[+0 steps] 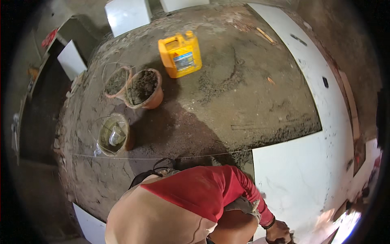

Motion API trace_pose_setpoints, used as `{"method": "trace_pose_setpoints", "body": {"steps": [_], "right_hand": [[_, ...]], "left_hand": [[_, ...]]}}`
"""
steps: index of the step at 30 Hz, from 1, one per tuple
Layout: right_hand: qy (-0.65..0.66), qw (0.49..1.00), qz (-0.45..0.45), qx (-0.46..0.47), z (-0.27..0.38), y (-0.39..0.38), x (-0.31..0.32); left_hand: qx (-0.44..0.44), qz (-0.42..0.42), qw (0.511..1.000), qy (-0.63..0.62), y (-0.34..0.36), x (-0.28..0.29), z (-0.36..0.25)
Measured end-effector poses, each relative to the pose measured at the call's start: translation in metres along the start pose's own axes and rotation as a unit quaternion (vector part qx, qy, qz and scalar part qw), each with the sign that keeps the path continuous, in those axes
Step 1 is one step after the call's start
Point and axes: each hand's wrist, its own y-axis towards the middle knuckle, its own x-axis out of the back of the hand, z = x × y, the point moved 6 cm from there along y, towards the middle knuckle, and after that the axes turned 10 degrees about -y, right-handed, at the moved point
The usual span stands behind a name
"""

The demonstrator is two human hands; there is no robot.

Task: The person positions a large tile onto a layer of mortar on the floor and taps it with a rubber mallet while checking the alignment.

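My left hand [278,232] is at the lower edge, right of the middle, below a red sleeve. A dark band circles its wrist. The fingers look bent and closed, and what they hold, if anything, is hidden. The hand is low beside my bent knee [235,225], over the near part of a large white floor tile [290,171]. My right hand is out of the picture. A thin string [195,156] runs across the floor just ahead of me, towards the tile's left corner.
Two buckets of mortar [155,99] stand ahead left. A nearer bucket [126,138] contains a clear plastic thing. A yellow jerrycan [180,55] stands beyond. More white tiles [292,36] run along the right, with a small black object [325,82] on them. Loose white slabs [128,16] lean farther off.
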Motion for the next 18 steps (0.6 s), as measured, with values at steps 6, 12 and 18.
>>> {"method": "trace_pose_setpoints", "body": {"steps": [6,12,18], "right_hand": [[0.009,0.995,0.061,0.082,0.057,0.015,-0.033],[0.020,0.974,0.147,0.170,0.111,-0.001,-0.080],[0.046,0.941,0.238,0.236,0.155,-0.019,-0.118]], "left_hand": [[0.098,-0.241,0.965,-0.034,0.043,0.095,0.013],[-0.106,-0.504,0.828,0.219,0.132,0.191,-0.012],[0.044,-0.496,0.864,0.074,0.060,0.231,-0.189]]}}
